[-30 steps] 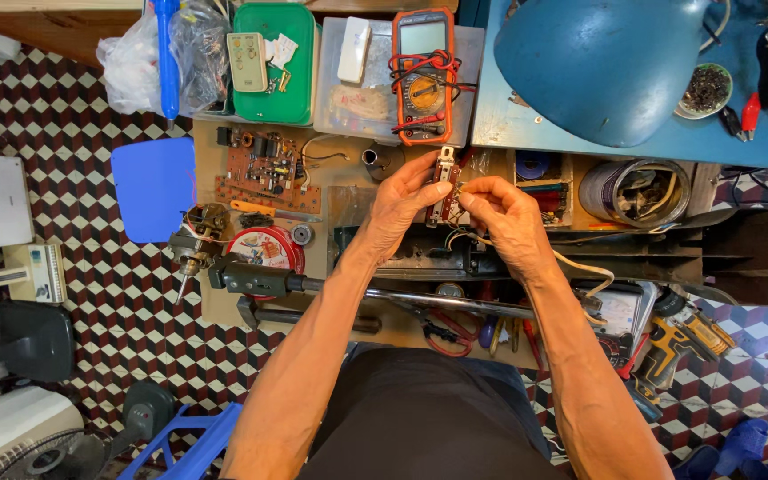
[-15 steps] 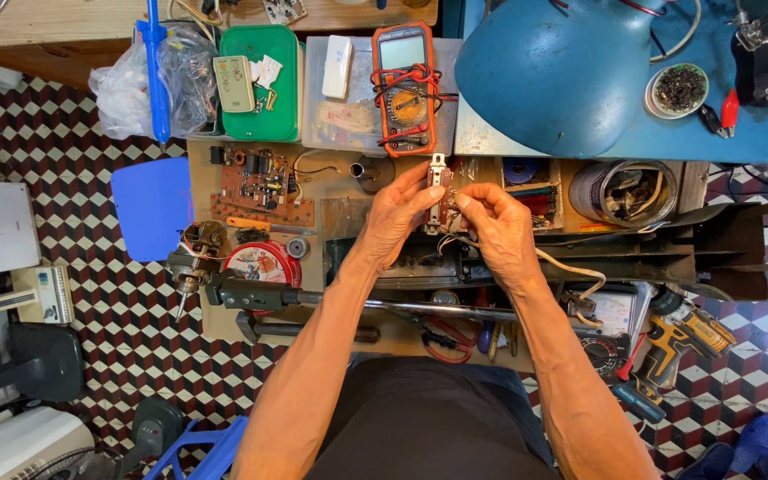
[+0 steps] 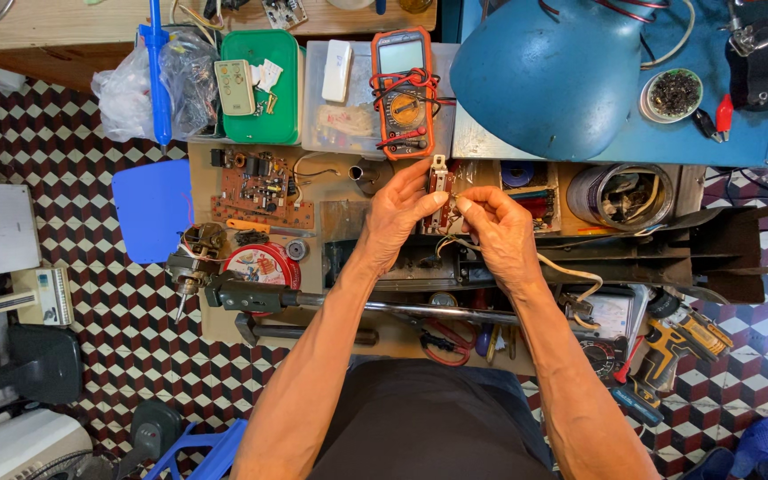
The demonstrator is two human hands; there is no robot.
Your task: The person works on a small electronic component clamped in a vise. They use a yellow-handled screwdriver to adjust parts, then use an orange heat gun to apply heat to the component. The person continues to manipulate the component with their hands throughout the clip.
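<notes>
Two hands: left hand [image 3: 402, 218] pinches a small switch part [image 3: 440, 178]; right hand [image 3: 500, 233] pinches its thin wires [image 3: 452, 242].
Location: above the table [image 3: 335, 222], just below the orange multimeter [image 3: 402, 89].
Handling: likely light, stiff, fragile at the leads; grip the body.
Room: crowded; blue lamp [image 3: 544, 76] looms near, circuit board [image 3: 260, 187] to the left.

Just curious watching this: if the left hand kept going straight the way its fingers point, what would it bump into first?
Probably the orange multimeter, lying just beyond the small part the left hand holds; depth is hard to judge.
</notes>
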